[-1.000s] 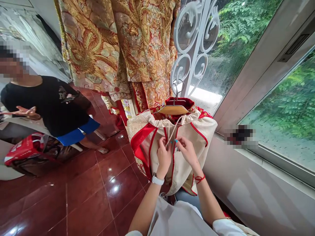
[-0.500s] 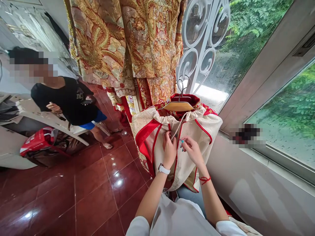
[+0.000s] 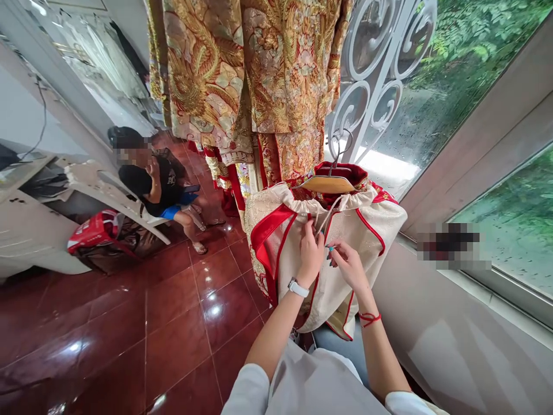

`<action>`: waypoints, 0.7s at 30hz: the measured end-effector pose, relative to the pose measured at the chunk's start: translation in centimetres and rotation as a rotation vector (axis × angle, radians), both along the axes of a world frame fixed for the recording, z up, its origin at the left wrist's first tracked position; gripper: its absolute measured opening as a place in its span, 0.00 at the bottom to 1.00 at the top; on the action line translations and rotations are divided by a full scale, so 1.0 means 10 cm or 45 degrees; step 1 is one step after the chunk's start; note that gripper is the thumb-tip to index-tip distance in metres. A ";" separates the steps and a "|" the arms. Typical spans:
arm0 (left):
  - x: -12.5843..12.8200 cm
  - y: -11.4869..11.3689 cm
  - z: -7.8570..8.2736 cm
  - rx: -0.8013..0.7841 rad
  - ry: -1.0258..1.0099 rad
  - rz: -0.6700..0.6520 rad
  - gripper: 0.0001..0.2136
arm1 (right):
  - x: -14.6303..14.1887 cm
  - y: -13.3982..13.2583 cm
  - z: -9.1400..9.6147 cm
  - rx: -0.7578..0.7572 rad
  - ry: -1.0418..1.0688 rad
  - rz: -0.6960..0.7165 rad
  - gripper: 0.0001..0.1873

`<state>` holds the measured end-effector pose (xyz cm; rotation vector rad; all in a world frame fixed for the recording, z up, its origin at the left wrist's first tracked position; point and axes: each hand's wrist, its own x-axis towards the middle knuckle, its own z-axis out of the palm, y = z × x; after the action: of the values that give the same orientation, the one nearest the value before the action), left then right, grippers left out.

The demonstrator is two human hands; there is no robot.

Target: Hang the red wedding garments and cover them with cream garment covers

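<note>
Garment (image 3: 330, 291) below hanger (image 3: 327, 184) is judged soft; grip advised at waistband (image 3: 298, 204). Left hand (image 3: 311, 253), right hand (image 3: 348, 266) are half-curled, hold indeterminable.

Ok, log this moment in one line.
left hand: at drawstring | right hand: close beside, grip unclear | cream garment: just below hanger

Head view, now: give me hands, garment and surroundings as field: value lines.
left hand: at front of cream red-trimmed garment, by pale cord; grip unclear
right hand: beside left hand, at same garment; grip unclear
left wrist: white watch
right wrist: red bracelet
hanger: wooden, by garment's gathered edge
behind: gold embroidered garments
image right: window
image left: seated person
</note>
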<state>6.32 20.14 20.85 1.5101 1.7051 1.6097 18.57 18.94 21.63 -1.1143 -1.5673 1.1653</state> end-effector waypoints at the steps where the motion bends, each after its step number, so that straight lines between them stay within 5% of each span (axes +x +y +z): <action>1: 0.00 0.02 0.04 -0.025 0.027 -0.014 0.11 | 0.00 0.00 -0.01 0.001 -0.004 0.009 0.16; 6: 0.04 -0.17 0.10 0.059 0.022 -0.087 0.10 | 0.03 0.04 -0.05 -0.011 -0.001 -0.017 0.18; 14: 0.37 -1.20 -0.05 -0.280 -0.589 -0.445 0.24 | 0.12 0.25 -0.02 -0.050 0.140 -0.072 0.23; 21: 0.22 -1.43 0.24 -0.392 -0.842 -0.483 0.29 | 0.09 0.33 0.16 -0.216 0.409 0.171 0.24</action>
<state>8.51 5.87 23.25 0.9295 1.1471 1.3549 19.45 22.22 23.19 -0.8842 -1.3278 1.5092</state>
